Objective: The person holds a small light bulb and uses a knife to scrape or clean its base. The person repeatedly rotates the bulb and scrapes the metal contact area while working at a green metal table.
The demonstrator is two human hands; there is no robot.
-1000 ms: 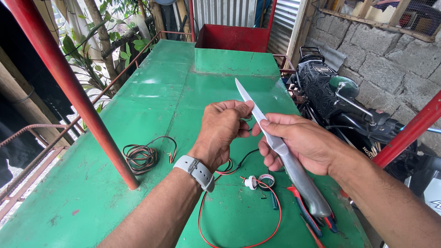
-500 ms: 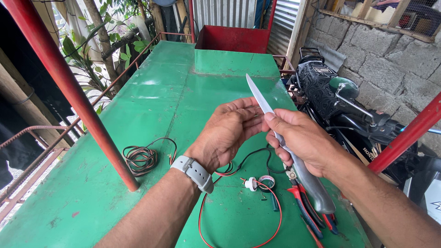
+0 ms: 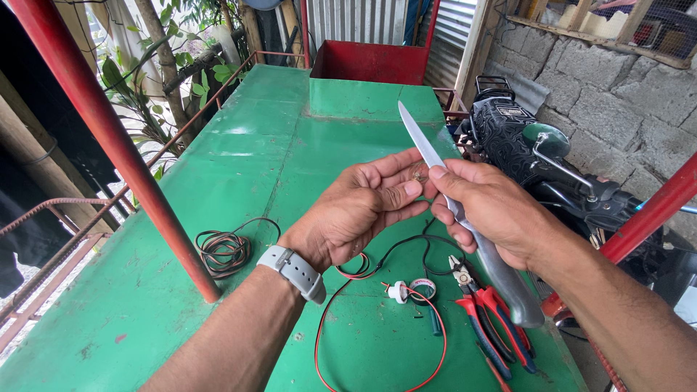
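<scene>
The right hand point(image 3: 501, 210) is closed around a knife point(image 3: 465, 218), blade pointing up and away over the green table point(image 3: 239, 167). The left hand point(image 3: 359, 210) is half open, fingers loosely curled beside the blade, something small at its fingertips. Below lie wires point(image 3: 341, 319) and pliers point(image 3: 486, 319).

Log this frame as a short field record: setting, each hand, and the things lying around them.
Setting: green metal table outdoors, red post, block wall, motorcycle to the right
Left hand: palm open and turned up, grey wristwatch, fingers beside the blade; a small item at the fingertips is too small to identify
Right hand: gripping a silver knife, blade pointing up and away
On table: red and black wires, white lamp socket, tape roll, red-handled pliers, coiled cable
</scene>
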